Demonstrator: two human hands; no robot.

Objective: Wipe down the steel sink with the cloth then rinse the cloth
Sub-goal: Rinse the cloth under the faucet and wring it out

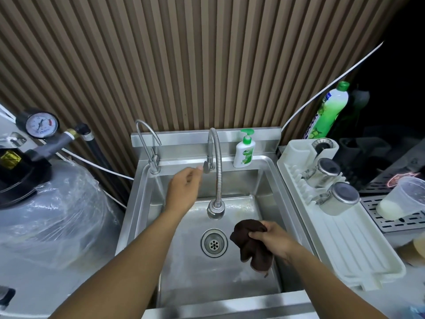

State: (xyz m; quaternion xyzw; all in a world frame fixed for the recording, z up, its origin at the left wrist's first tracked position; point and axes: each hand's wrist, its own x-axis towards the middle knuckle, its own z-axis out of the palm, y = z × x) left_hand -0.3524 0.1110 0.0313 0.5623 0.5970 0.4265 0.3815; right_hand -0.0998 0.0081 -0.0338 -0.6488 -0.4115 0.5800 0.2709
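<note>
The right hand (273,238) grips the brown cloth (250,247) over the sink (142,203), and the cloth's long side hangs down. The left hand (184,189) is loose, with its fingertips (199,168) by the tap handle (206,166).

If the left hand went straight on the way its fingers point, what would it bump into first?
Probably the small grey lever of the ribbed flexible steel tap: the fingertips of the left hand are just short of it. Depth is unclear, so they may already touch.
</note>
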